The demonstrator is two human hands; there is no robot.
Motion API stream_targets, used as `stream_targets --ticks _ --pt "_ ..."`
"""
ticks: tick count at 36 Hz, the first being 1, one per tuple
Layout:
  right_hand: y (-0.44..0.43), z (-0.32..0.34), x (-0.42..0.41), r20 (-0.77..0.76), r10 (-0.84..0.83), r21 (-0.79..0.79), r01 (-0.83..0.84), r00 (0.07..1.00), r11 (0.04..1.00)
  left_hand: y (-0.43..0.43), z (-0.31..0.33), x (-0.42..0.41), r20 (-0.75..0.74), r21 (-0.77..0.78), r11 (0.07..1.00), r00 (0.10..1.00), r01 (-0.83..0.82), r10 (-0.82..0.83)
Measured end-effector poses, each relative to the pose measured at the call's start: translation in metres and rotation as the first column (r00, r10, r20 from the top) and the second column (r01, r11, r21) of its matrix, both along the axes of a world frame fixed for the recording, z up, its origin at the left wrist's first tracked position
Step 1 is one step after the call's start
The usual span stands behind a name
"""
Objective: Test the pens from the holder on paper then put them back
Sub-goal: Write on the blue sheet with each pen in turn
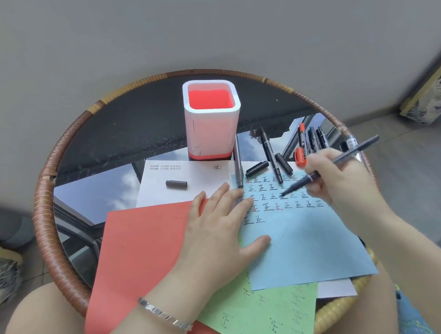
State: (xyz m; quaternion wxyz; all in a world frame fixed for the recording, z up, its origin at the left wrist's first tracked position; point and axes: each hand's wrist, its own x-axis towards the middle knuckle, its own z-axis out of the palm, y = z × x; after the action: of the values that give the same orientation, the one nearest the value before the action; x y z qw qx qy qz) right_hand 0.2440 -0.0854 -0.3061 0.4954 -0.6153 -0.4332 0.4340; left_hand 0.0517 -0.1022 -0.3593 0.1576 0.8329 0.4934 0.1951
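Note:
My right hand (337, 177) grips a black pen (326, 168), its tip touching the blue paper (303, 242) among rows of written characters. My left hand (218, 229) lies flat with spread fingers, pressing the blue paper's left edge and the red paper (141, 250). The white pen holder (213, 136) with a red inside stands empty at the back centre. Several pens (312, 139) and a red-capped marker (302, 137) lie to the holder's right. A grey pen (238, 163) and another black pen (272, 158) lie near the paper's top.
The round glass table has a woven rim (44, 205). A white sheet (168, 181) carries a loose grey cap (176, 183). Black caps (257, 168) lie beside the pens. A green sheet (266, 317) with writing sits near the front edge.

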Motion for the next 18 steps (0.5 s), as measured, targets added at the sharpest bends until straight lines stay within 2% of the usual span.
stream_targets --ticks 2,5,10,18 --pt "-0.015 -0.002 -0.003 -0.073 -0.049 0.061 0.054 0.996 0.997 0.0 0.0 0.0 -0.01 0.006 1.0 1.0 0.003 -0.003" --pt "-0.033 -0.006 -0.013 -0.114 -0.013 0.133 0.028 0.993 0.991 0.0 0.0 -0.001 -0.017 -0.001 1.0 1.0 -0.003 0.003" --pt "-0.042 -0.016 -0.03 -0.093 0.012 0.138 0.001 0.996 0.99 0.0 -0.002 0.0 -0.01 -0.006 1.0 1.0 -0.012 0.012" --pt "-0.031 -0.022 -0.048 0.137 -0.112 0.181 0.086 0.984 0.98 0.0 -0.001 0.0 0.004 -0.01 1.0 1.0 -0.012 0.012"
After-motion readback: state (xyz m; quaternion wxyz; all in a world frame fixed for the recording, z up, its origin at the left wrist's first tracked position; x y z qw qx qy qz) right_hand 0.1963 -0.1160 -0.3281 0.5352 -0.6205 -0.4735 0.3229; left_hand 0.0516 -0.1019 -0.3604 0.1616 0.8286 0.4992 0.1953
